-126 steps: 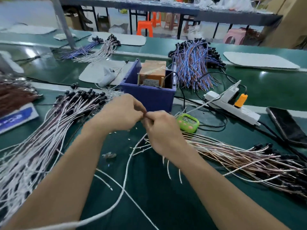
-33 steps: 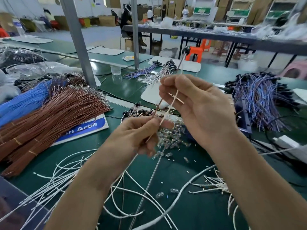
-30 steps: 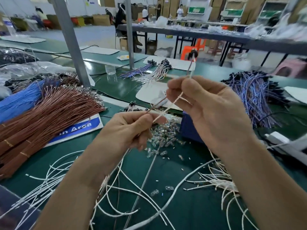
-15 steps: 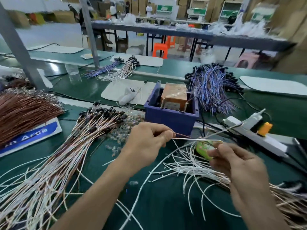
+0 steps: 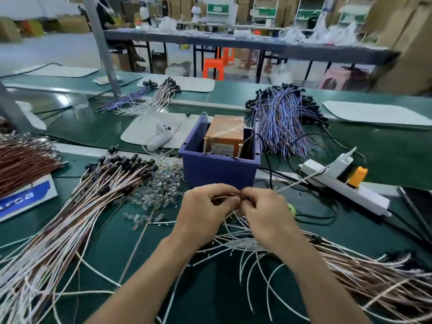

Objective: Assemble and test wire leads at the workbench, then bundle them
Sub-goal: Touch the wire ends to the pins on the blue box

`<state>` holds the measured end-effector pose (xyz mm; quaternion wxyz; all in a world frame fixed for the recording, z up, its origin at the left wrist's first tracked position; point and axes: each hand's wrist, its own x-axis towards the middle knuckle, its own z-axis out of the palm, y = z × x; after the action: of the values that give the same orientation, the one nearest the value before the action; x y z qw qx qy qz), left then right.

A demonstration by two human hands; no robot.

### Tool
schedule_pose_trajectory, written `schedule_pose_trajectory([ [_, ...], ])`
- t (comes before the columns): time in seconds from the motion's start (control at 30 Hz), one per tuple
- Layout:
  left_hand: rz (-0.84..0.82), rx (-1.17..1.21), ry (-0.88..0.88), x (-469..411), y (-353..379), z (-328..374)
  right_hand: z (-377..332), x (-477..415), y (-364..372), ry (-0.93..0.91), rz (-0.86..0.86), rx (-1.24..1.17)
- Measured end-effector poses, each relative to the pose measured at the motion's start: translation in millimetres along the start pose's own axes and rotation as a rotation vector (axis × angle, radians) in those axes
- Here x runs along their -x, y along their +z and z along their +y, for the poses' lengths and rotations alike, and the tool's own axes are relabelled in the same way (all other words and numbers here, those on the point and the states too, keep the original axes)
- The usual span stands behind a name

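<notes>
- Wire lead (image 5: 230, 195): thin, brownish, held up between both hands just in front of blue bin (image 5: 219, 169), over green tabletop (image 5: 210, 298).
- Left hand (image 5: 205, 208): fingers curled, pinching the lead's left part.
- Right hand (image 5: 264, 213): fingers curled, pinching the lead's right end.
- Black-tipped lead pile (image 5: 93, 206) lies left of hands; loose lead pile (image 5: 362, 272) lies right.
- Clear bead heap (image 5: 161, 188) sits just left of bin.

In view are one left hand (image 5: 205, 213), one right hand (image 5: 266, 217), one held wire lead (image 5: 228, 195) and one blue bin (image 5: 219, 170).
</notes>
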<state>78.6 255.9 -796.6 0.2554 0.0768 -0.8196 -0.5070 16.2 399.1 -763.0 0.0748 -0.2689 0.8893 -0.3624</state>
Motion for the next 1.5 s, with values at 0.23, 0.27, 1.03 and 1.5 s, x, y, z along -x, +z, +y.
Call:
schedule_pose_trajectory([
  [0.23, 0.145, -0.279, 0.04, 0, -25, -14, 28, -1, -3, 0.011, 0.143, -0.272],
  [0.27, 0.137, -0.297, 0.037, 1, -27, -15, 32, 0, -5, 0.022, 0.163, -0.239],
  [1.03, 0.077, -0.358, 0.117, 14, -10, -5, 54, 12, -50, -0.091, 0.371, -0.273],
  [1.5, 0.108, -0.38, 0.038, 12, -10, -9, 61, 14, -67, 0.024, -0.324, 0.274],
])
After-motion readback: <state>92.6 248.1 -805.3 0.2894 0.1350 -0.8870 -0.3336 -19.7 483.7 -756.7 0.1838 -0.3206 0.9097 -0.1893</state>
